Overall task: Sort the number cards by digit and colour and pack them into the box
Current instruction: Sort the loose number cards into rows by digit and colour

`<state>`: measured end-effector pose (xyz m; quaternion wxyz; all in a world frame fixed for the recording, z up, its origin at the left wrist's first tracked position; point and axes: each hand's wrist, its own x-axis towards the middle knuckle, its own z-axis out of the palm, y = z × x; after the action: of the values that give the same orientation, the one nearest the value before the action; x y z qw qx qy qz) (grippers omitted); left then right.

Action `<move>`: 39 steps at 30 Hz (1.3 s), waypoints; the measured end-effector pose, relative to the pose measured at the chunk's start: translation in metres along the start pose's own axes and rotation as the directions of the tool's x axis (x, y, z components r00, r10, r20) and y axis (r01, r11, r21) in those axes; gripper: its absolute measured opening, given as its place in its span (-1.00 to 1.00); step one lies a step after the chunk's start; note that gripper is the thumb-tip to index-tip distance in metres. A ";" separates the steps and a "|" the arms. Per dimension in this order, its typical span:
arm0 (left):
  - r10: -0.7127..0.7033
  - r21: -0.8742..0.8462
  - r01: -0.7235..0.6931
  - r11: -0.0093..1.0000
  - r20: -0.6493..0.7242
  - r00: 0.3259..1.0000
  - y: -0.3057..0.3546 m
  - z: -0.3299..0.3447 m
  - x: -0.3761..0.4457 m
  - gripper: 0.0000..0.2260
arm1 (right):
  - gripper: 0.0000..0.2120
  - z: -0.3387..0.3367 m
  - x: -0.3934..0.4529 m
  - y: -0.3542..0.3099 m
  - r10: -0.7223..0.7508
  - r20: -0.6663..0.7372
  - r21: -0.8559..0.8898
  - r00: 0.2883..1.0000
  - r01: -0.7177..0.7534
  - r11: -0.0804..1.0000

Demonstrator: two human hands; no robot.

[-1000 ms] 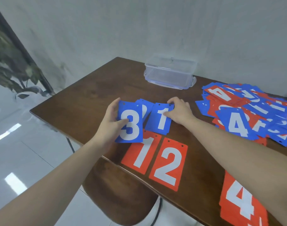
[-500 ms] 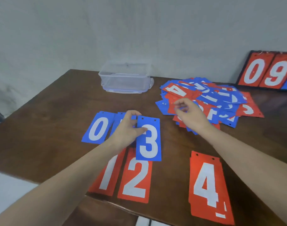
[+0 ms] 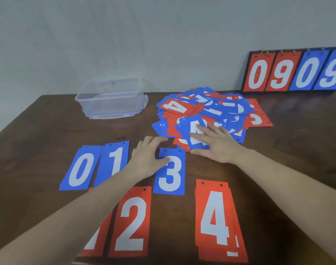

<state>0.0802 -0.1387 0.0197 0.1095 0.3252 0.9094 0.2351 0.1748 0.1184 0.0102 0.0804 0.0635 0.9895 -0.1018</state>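
The blue 3 card [image 3: 170,172] now lies flat right of the blue 1 card [image 3: 114,163], the left hand [image 3: 147,158] resting open on it, while the right hand [image 3: 214,143], also open, has moved onto the mixed pile [image 3: 211,113] for the next card.

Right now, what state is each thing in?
clear box: open, no cards inside
blue 3 card: flat, face up, left hand resting on it
card pile: unsorted, right hand flat on it
red 4 stack: face up, untouched
scoreboard: upright, reads 0909
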 end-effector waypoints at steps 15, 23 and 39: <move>0.298 0.128 -0.337 0.933 0.249 0.922 -0.013 -0.003 -0.014 -0.49 | -0.15 -0.014 0.034 0.025 0.002 0.002 -0.002 1.000 -0.002 1.000; 0.298 0.107 -0.306 0.946 0.085 0.951 0.007 -0.004 0.008 -0.68 | -0.36 -0.009 0.024 0.039 0.034 -0.290 0.203 0.956 0.027 0.979; 0.259 0.154 -0.250 0.956 -0.041 0.965 0.059 0.015 0.123 -0.63 | -0.38 -0.005 -0.018 0.115 0.086 -0.344 -0.034 0.935 -0.104 0.994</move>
<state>0.0236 -0.0139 0.0305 0.0263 0.4394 0.8778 0.1891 0.2082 0.2293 -0.0039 -0.0863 0.1260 0.9865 -0.0594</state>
